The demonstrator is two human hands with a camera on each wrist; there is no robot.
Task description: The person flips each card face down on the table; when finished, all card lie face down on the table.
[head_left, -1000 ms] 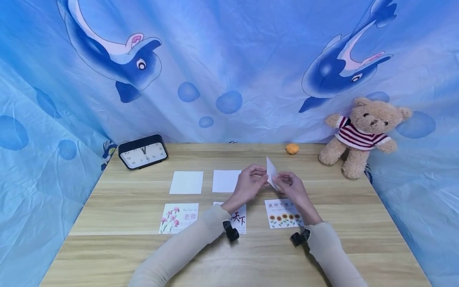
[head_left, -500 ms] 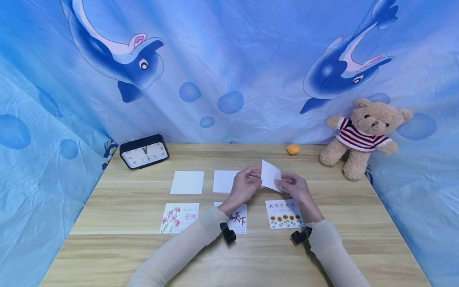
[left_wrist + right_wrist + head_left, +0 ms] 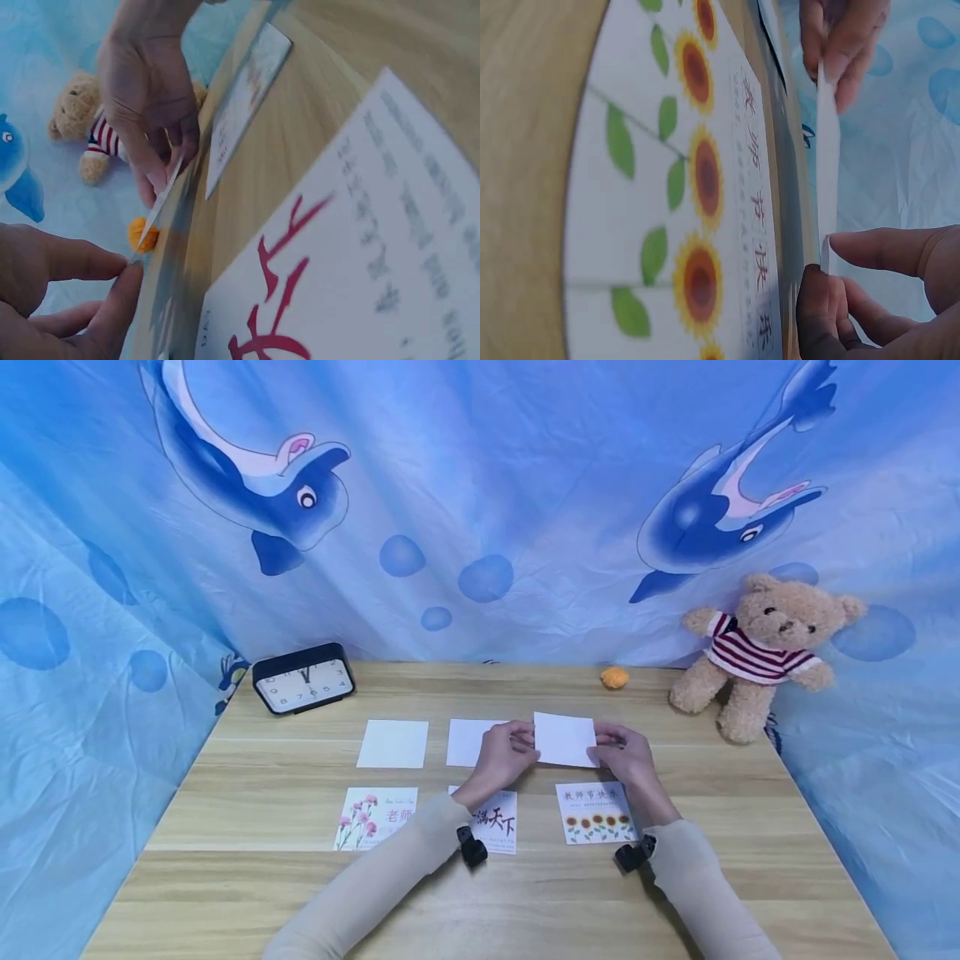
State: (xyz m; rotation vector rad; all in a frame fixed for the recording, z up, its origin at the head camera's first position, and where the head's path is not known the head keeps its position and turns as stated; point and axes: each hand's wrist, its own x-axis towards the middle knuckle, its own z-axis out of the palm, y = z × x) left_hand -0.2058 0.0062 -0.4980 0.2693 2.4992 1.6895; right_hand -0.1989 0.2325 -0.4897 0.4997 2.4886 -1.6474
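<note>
A white blank-faced card [image 3: 566, 740] is held level between both hands, just above the table. The left hand [image 3: 504, 756] pinches its left edge between thumb and finger, and the right hand [image 3: 628, 757] pinches the right edge. Seen edge-on in the right wrist view, the card [image 3: 827, 165] looks thin. Nearer the person lies a sunflower card [image 3: 596, 812] with printed characters. To its left is a card with red lettering [image 3: 497, 820], partly covered by the left sleeve. A pink-flower card [image 3: 375, 818] lies at the far left of that row.
Two blank white cards lie behind, one at the left [image 3: 393, 744] and one [image 3: 467, 743] partly behind the left hand. A black clock [image 3: 303, 679], a small orange object [image 3: 614, 677] and a teddy bear [image 3: 768, 643] stand along the table's back edge.
The card in the hands has turned from nearly edge-on and upright to lying flatter, its blank face toward the head camera. Both hands still hold it; the left hand has shifted slightly left.
</note>
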